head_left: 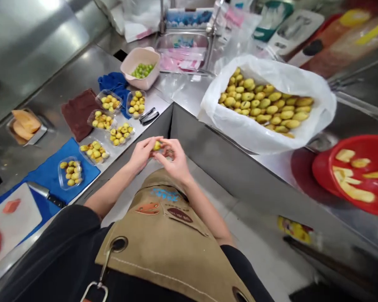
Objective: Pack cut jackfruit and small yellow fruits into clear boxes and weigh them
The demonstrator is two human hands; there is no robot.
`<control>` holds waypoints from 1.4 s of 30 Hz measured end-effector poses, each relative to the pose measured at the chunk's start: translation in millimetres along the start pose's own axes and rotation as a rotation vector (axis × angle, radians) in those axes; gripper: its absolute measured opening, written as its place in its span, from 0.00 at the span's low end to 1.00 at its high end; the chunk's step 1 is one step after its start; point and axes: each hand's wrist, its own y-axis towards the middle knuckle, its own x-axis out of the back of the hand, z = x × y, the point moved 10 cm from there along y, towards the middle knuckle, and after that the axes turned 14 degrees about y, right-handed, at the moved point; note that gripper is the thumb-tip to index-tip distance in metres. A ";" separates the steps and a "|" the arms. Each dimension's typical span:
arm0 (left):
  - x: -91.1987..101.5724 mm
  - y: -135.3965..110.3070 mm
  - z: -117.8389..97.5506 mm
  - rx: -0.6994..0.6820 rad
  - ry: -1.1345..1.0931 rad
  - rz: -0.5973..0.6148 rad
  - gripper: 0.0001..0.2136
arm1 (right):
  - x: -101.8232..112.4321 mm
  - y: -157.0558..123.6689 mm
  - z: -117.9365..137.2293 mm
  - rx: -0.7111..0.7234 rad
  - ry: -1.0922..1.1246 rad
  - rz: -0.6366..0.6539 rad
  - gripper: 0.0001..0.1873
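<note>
Above the apron, at the counter's inner corner, a small yellow-green fruit (pixel 157 145), jujube-like, is held between both hands. My left hand (pixel 142 154) has its fingers closed on the fruit's left side. Thumb and fingers of my right hand (pixel 175 157) are curled about its right side. To the left stand several clear plastic tubs of similar fruit, the nearest being one tub (pixel 121 134). A large white plastic bag (pixel 264 144) lies open on the right, with many of these fruits (pixel 264 105) inside.
A pink basin (pixel 132 82) with green grapes stands by the sink (pixel 182 40). Black-handled knife (pixel 55 199) and white cutting board (pixel 22 222) lie on a blue cloth (pixel 44 163) at left. A red bowl (pixel 321 167) with peelings is at right. Steel counter edges meet ahead.
</note>
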 end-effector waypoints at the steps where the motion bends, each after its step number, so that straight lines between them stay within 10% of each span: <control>1: -30.9 13.0 -15.1 -0.020 -0.065 0.110 0.31 | 21.4 1.0 28.2 0.148 -0.117 -0.049 0.24; 6: -122.5 47.2 -84.8 -0.127 -0.239 0.432 0.30 | 94.6 18.2 102.6 0.364 -0.378 -0.218 0.16; 19: -196.9 143.3 -179.6 -0.264 -0.157 0.433 0.24 | 185.1 112.7 164.7 0.335 -0.502 -0.230 0.16; 42: -290.7 204.4 -177.5 -0.157 -0.063 0.399 0.12 | 268.5 132.3 167.1 0.423 -0.756 -0.163 0.19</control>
